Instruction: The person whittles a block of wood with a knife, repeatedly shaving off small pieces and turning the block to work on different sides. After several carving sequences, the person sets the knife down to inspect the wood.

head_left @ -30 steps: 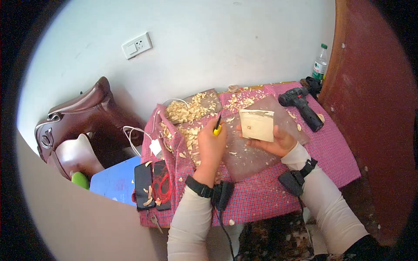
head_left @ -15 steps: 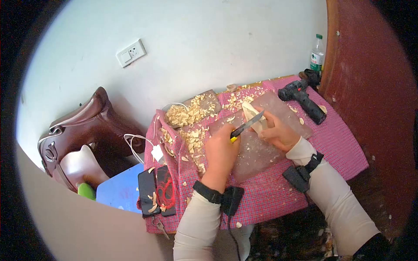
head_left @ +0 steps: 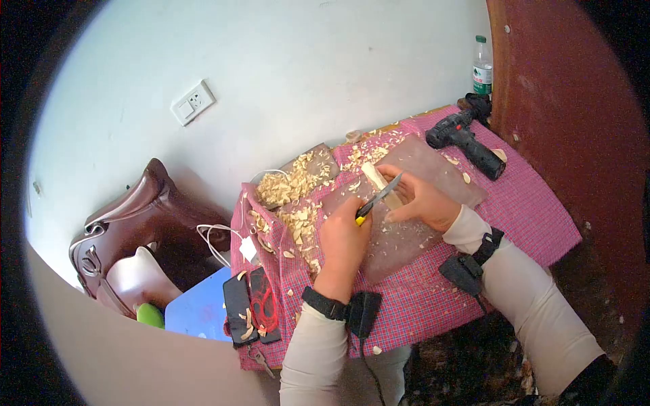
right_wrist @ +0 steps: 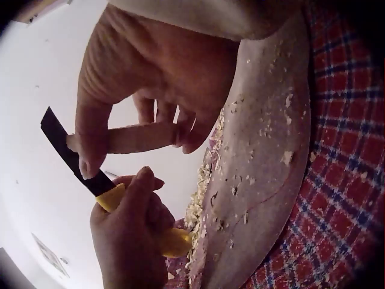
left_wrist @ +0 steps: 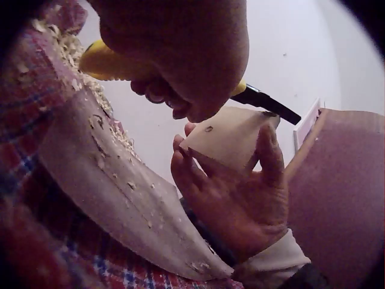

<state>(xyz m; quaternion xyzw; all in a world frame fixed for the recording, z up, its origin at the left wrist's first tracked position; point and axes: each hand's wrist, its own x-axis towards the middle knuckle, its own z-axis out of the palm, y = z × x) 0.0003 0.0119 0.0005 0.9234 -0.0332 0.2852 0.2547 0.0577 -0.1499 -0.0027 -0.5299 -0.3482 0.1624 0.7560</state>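
Observation:
My left hand (head_left: pixel 343 238) grips a yellow-handled utility knife (right_wrist: pixel 110 197), its dark blade angled up and away from the fist. A pale, flat wooden block (left_wrist: pixel 224 137) with a small knot on its face sits between the thumb and fingers of my right hand (head_left: pixel 428 201). Seen from the head, the block stands edge-up and the blade overlaps it. By the right wrist view, the blade passes close to the right thumb at the block's end. Both hands are over a grey-brown sheet (head_left: pixel 399 247) strewn with small chips.
Wood shavings (head_left: pixel 288 189) heap at the back left of the checked cloth (head_left: pixel 433 304). A black cordless drill (head_left: pixel 467 143) lies back right, near a plastic bottle (head_left: pixel 482 71). Two phones, one (head_left: pixel 238 308) by red cord, and keys (head_left: pixel 261 360) lie front left. A brown chair (head_left: pixel 135 210) stands left.
The right hand has turned the block from face-on to edge-up. The left hand has moved right, swinging the knife blade over to the block. The head view has shifted slightly.

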